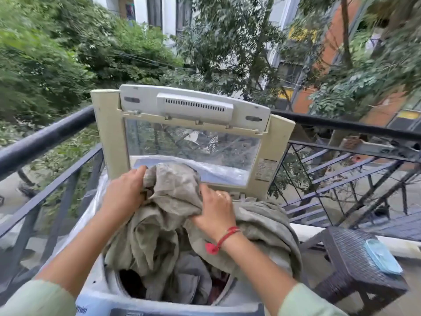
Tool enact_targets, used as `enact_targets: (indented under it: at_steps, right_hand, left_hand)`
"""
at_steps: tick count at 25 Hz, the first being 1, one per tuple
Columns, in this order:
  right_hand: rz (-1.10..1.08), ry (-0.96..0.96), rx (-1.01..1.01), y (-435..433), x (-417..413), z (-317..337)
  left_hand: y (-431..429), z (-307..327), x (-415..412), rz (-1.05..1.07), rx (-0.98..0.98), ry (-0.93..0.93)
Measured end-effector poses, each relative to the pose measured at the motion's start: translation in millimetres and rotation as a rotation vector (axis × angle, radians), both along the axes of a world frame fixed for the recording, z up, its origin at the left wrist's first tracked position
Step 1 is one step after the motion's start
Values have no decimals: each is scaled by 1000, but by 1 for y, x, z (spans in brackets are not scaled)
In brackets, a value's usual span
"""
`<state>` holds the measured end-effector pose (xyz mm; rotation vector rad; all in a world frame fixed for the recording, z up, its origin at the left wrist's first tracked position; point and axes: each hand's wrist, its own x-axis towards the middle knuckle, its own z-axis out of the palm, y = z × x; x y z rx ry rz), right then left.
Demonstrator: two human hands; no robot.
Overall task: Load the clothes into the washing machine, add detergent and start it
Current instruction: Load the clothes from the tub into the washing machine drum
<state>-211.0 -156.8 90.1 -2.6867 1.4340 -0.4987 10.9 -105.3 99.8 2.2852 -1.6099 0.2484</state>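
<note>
My left hand [127,190] and right hand [214,208] both grip the crumpled grey-green cloth [170,201] bunched between them, draping over the open top-loading washing machine's [109,124] right rim.

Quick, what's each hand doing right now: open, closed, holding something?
Left hand: closed grip on the grey-green cloth.
Right hand: closed grip on the same cloth.
</note>
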Motion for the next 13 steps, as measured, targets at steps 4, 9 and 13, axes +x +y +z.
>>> enact_targets:
  at_steps: [4, 9, 13]
  right_hand:
    - [220, 828, 644, 18, -33, -127]
    - [125, -385, 711, -28, -112, -52]
    - [-382, -523, 336, -83, -198, -50]
  left_hand:
    - [23, -135, -46, -424, 863, -91]
    - [26, -187, -73, -409, 1229, 257]
    - [-19, -168, -78, -443, 938, 301]
